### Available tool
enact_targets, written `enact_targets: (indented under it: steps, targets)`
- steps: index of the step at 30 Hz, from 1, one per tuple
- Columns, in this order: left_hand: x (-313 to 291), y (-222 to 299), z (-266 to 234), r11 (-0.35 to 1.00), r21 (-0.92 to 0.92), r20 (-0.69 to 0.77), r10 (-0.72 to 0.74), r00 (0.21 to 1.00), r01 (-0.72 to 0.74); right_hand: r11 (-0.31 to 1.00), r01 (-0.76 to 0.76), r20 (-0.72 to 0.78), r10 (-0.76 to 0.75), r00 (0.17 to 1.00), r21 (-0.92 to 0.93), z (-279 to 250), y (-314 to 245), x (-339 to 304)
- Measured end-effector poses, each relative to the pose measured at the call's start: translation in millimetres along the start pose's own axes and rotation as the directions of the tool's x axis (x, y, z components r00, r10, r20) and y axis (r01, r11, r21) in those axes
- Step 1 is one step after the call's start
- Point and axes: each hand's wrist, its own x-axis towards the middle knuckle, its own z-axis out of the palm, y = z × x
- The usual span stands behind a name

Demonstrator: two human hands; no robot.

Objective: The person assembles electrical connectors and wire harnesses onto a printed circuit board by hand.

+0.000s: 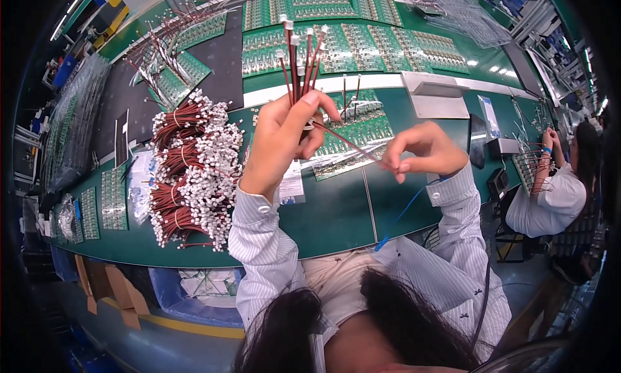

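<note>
My left hand (278, 130) is closed round a small bunch of dark red cable leads (306, 72), whose white plugs point up and away from me. One lead (349, 142) runs slantwise from that hand to my right hand (420, 154), which pinches its end between thumb and fingers. Beneath both hands lies a green circuit board panel (362, 130), partly hidden by the left one, with white and dark wires standing up or lying across it. To the left are heaped tied bundles of red-brown cable leads (178, 163) with many white plugs.
Rows of green circuit board panels (352, 46) cover the far side of the green table (336, 214). A grey metal holder (436, 101) stands right of centre. A blue bin (187, 302) is below the table edge. A co-worker (550, 192) sits at the right.
</note>
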Motion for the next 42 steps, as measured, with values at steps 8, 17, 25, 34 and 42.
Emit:
enact_targets:
  steps: [8,17,25,34,42]
  targets:
    - [-10,5,2,0.984,0.167,-0.090,0.086,0.992,-0.070,0.989,0.025,-0.161,-0.002,0.987,0.143,-8,2,-7]
    - [-8,0,6,0.908,0.335,-0.172,0.322,0.931,-0.252,0.993,-0.003,-0.356,0.044,0.933,0.116,1,0,-4]
    - [-4,1,5,0.960,-0.221,-0.121,0.147,0.982,-0.171,0.993,0.034,-0.432,0.018,0.902,0.111,7,4,1]
    - [-3,-1,2,0.917,-0.374,-0.015,0.145,0.989,-0.140,0.996,-0.075,-0.330,0.058,0.942,-0.039,22,8,11]
    - [0,-2,5,0.939,-0.320,-0.090,0.105,0.990,-0.129,0.945,0.065,-0.205,-0.136,0.969,-0.320,23,16,17]
